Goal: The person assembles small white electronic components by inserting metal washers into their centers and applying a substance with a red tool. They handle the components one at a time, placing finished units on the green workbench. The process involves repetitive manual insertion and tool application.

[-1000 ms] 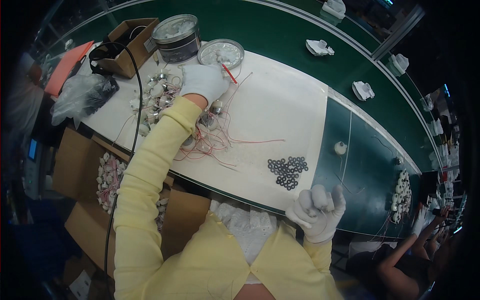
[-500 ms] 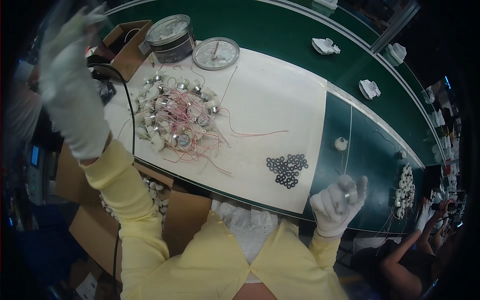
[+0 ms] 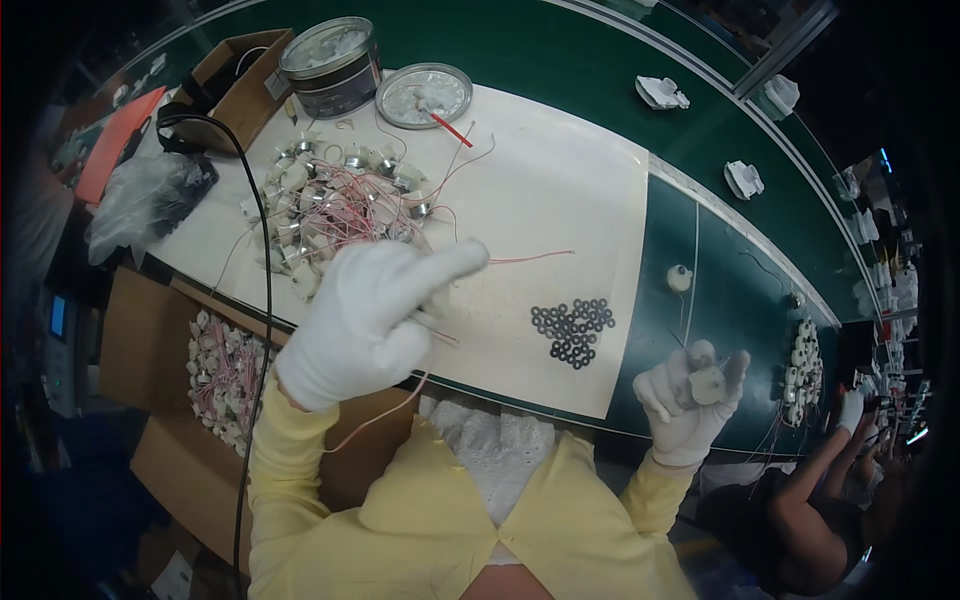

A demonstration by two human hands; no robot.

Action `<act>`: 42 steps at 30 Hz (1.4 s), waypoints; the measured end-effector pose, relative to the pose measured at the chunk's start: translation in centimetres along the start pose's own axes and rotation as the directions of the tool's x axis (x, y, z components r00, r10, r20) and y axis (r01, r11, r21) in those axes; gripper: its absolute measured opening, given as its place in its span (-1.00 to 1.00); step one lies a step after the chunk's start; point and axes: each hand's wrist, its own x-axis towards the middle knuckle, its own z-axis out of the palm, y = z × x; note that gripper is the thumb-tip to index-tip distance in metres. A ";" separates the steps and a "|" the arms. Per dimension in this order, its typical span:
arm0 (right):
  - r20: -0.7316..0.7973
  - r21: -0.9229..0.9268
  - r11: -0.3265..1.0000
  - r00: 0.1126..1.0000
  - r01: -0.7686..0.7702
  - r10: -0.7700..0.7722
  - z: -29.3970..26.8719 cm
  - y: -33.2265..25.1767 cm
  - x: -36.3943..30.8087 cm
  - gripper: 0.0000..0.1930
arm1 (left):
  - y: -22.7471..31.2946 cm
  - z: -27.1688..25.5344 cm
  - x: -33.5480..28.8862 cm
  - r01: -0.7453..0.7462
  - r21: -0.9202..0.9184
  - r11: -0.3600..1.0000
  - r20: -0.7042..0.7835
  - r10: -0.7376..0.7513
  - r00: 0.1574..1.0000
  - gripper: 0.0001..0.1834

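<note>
My left hand (image 3: 365, 325), in a white glove, is over the front edge of the white work mat. Its index finger points right while the others curl around a pale part (image 3: 437, 304), mostly hidden, with a pink wire (image 3: 385, 415) hanging below. At the right, my gloved right hand (image 3: 685, 405) holds a round white motor-like part (image 3: 708, 384) between thumb and fingers. Left of centre lies a pile of white-and-silver wired parts (image 3: 340, 200). Small black rings (image 3: 573, 330) lie grouped on the mat, between my hands.
A tin (image 3: 335, 75) and its lid (image 3: 424, 95), with white paste and a red stick (image 3: 452, 130), stand at the back beside a cardboard box (image 3: 235, 90). A black cable (image 3: 262, 230) crosses the left side. Below is a carton of parts (image 3: 222, 380). Another person's arm (image 3: 815, 450) is far right.
My left hand has come down from the upper left to the mat's front edge, uncovering a plastic bag. The red stick now leans over the lid's rim. The right hand's part has turned its white face up.
</note>
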 end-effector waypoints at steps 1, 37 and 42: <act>0.018 0.000 1.000 1.000 0.009 -0.009 -0.2 0.0 0.2 -0.47 | -0.1 0.7 0.0 -0.003 0.087 0.996 0.022 0.001 1.000 -0.30; -0.029 -0.928 -0.371 1.000 -0.027 0.001 -1.4 -0.8 4.4 -0.74 | -2.0 6.2 -2.4 0.075 0.308 0.948 -0.037 -0.066 0.997 -0.33; 0.152 -0.754 -0.636 0.986 0.164 0.075 -0.9 -0.5 4.6 -0.68 | -1.9 6.1 -2.4 0.072 0.317 0.946 -0.037 -0.064 0.997 -0.31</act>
